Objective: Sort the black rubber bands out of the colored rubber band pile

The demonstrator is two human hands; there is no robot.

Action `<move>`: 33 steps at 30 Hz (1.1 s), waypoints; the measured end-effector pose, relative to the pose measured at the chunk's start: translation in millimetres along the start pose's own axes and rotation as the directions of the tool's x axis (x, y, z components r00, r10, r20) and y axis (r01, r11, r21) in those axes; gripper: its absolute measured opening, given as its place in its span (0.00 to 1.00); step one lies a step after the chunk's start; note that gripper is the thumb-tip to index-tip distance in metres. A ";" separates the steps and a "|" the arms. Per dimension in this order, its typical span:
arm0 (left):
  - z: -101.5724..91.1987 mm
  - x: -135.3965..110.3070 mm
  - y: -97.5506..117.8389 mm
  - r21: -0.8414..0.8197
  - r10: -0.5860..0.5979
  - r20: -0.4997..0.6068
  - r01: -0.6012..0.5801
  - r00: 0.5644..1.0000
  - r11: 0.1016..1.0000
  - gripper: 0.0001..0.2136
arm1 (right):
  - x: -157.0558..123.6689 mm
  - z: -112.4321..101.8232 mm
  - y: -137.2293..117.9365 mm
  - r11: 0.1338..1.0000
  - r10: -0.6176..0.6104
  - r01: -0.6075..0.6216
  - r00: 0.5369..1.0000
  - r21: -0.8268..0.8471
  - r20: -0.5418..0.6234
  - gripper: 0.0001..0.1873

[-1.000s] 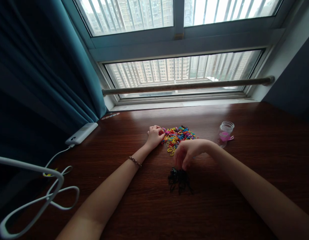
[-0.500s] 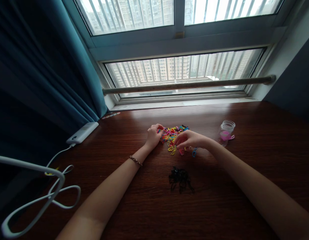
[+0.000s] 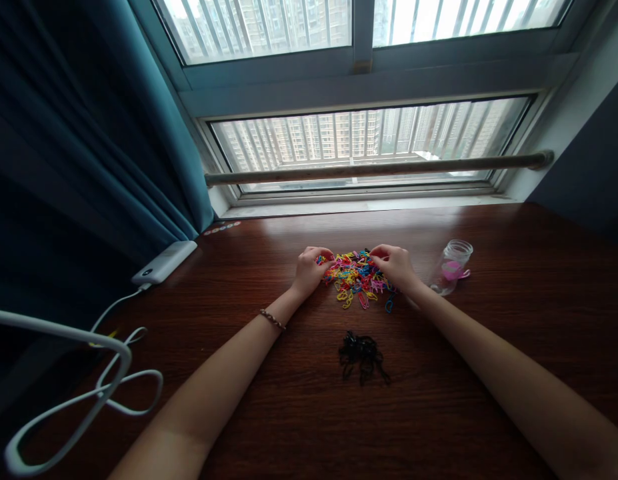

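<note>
A heap of small coloured rubber bands (image 3: 356, 277) lies on the dark wooden table (image 3: 269, 393). My left hand (image 3: 311, 270) rests at the heap's left edge with fingers curled, pinching among the bands. My right hand (image 3: 396, 265) sits at the heap's right edge, fingertips pinched together at the top of the pile; what they grip is too small to name. A separate small pile of black bands (image 3: 361, 353) lies nearer to me, apart from both hands.
A small clear jar (image 3: 451, 267) with something pink in it lies to the right of the heap. A white power bank (image 3: 165, 262) with a white cable (image 3: 89, 393) sits at the left by a teal curtain (image 3: 89, 133). The window sill runs behind.
My right hand has gone from above the black pile up to the right side of the coloured heap. The left hand has stayed at the heap's left edge.
</note>
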State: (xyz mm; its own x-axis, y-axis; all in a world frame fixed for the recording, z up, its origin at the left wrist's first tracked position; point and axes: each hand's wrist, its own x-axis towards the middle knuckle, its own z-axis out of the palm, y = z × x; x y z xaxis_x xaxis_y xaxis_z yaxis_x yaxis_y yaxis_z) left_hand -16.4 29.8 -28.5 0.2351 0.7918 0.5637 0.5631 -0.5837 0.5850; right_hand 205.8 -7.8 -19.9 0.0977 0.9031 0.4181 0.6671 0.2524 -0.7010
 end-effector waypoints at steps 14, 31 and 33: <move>11.1 -37.8 78.4 -0.235 0.607 0.432 -0.566 0.667 0.790 0.07 | -0.2 2.6 8.9 0.996 -0.032 0.031 0.999 -0.082 -0.011 0.09; -4.2 -30.0 73.3 -0.101 0.495 0.483 -0.516 0.722 0.850 0.11 | -3.9 8.1 9.3 0.987 -0.093 0.099 0.994 -0.129 0.050 0.09; -5.5 -21.7 58.9 0.015 0.410 0.403 -0.453 0.818 0.891 0.11 | -5.5 7.9 4.7 0.987 -0.126 0.134 0.988 -0.093 0.090 0.08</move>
State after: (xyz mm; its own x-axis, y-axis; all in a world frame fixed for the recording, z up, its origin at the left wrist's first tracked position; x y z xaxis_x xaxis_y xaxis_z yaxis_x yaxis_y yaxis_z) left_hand 7.3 -22.7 -3.1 0.7423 0.4815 0.4660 0.4071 -0.8764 0.2571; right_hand 202.5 -8.8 -30.0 -0.0536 0.8916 0.4496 0.7398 0.3379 -0.5819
